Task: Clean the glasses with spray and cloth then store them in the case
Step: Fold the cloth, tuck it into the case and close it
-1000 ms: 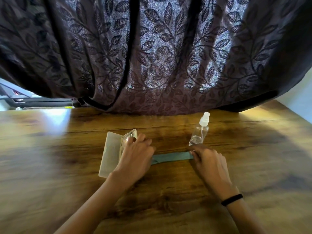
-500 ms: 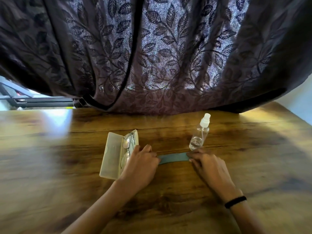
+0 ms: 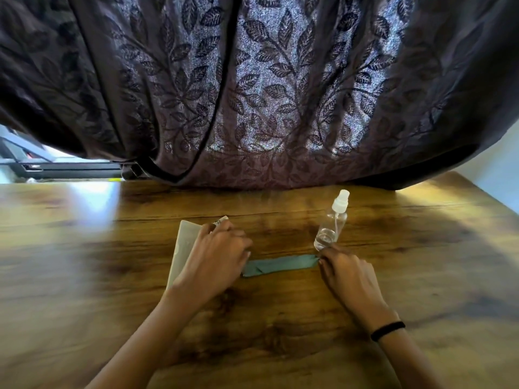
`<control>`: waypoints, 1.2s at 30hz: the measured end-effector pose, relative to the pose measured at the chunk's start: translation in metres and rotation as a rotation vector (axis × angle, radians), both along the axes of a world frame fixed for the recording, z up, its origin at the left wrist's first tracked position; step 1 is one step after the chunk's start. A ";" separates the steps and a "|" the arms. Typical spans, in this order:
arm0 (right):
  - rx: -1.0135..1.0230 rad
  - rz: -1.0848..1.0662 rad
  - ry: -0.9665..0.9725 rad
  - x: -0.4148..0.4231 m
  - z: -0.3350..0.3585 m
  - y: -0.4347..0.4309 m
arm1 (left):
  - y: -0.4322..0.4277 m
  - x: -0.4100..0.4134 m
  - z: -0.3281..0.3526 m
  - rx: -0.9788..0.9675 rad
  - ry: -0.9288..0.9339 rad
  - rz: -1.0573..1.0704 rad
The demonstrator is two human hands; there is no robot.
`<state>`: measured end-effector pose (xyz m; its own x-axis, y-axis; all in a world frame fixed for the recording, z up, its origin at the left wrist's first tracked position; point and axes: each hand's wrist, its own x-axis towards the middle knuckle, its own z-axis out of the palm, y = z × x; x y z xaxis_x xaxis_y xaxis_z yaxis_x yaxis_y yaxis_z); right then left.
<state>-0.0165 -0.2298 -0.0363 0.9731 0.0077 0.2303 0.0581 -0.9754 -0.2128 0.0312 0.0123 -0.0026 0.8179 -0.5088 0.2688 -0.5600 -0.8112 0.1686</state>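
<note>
On the wooden table (image 3: 84,262), left hand (image 3: 216,256) curls over the open case (image 3: 184,242), hold unclear; right hand (image 3: 348,273) pinches the cloth (image 3: 280,265). Best lift hidden glasses by the frame.

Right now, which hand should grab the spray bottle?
Probably the right hand: it pinches the end of the cloth, right beside the bottle. The left hand is farther off, over the case.
</note>
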 end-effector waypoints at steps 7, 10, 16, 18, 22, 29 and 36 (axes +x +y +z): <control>0.161 0.078 -0.078 0.004 0.015 0.031 | 0.024 0.005 0.006 -0.086 -0.013 0.120; 0.201 0.154 -0.117 0.009 0.017 0.053 | 0.029 0.008 0.010 -0.083 -0.017 0.155; 0.182 0.250 -0.068 0.012 0.000 0.089 | 0.037 0.012 0.011 -0.092 0.012 0.181; 0.195 0.280 -0.020 0.012 -0.004 0.094 | 0.037 0.012 0.010 -0.095 0.014 0.179; 0.351 0.290 0.089 0.010 -0.002 0.086 | 0.039 0.014 0.007 -0.113 0.029 0.176; 0.352 -0.061 0.083 0.015 0.002 0.048 | 0.044 0.021 0.005 -0.129 0.047 0.194; 0.451 -0.071 0.267 0.022 0.002 0.064 | 0.061 0.032 -0.008 -0.211 0.149 0.335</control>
